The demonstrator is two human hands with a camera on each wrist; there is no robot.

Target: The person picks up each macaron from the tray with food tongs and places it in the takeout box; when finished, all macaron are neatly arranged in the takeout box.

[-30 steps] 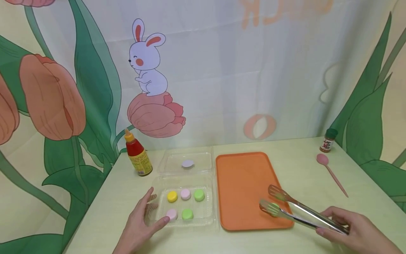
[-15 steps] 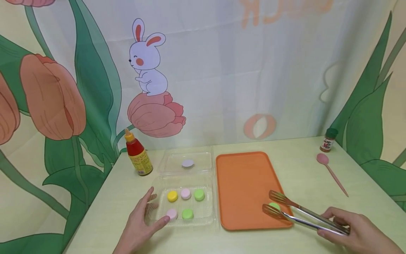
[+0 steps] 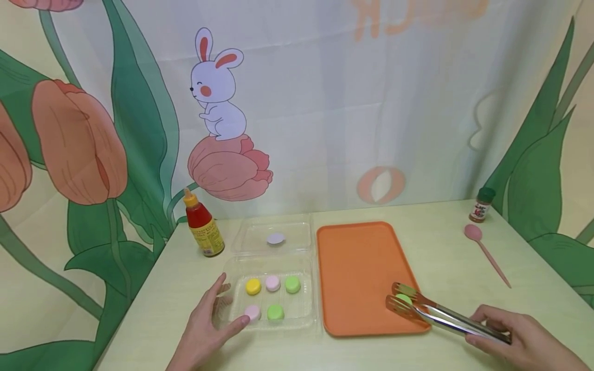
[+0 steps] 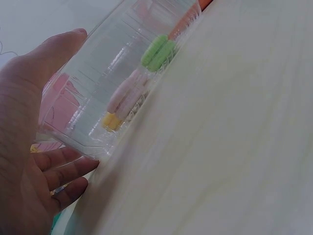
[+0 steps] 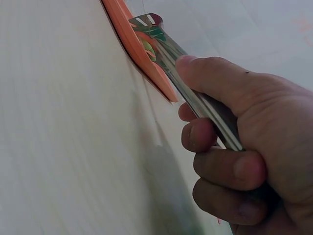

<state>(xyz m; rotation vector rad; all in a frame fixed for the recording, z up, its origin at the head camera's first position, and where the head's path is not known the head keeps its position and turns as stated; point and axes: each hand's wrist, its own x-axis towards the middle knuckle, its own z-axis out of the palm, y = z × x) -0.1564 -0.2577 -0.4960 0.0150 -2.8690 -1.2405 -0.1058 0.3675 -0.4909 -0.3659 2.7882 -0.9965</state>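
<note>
Grips silver metal tongs (image 3: 484, 332) in the right hand (image 3: 524, 332), with fingers curled round the handle and thumb pressed against the metal. Has just squeezed: compared with a second ago, has brought the two slotted ends much nearer each other, one to either side of a light-green round macaron (image 3: 403, 299). Has not visibly shifted the macaron, still by the near right corner of a flat orange rectangular tray (image 3: 357, 268). Seems, by this narrowing, to be past lining up and at the point of taking hold. Cannot tell from the head or right wrist view whether pressed by both ends or only straddled; shows no clear lift from the tray.

Keeps the left hand (image 3: 204, 319) at the left end of a clear plastic hinged container (image 3: 297, 304), with fingers spread and thumb reaching along the near side, much as a second ago. Looks like steadying; cannot tell how firmly.

Holds, inside the container, a yellow round macaron (image 3: 252, 286), a pale pink round macaron (image 3: 272, 283) and a green round macaron (image 3: 292, 284) in the far row, with another pale pink macaron (image 3: 252, 313) and another green macaron (image 3: 275, 312) in the near row. Likely unaffected by the squeeze, being well apart from the tongs.
</note>
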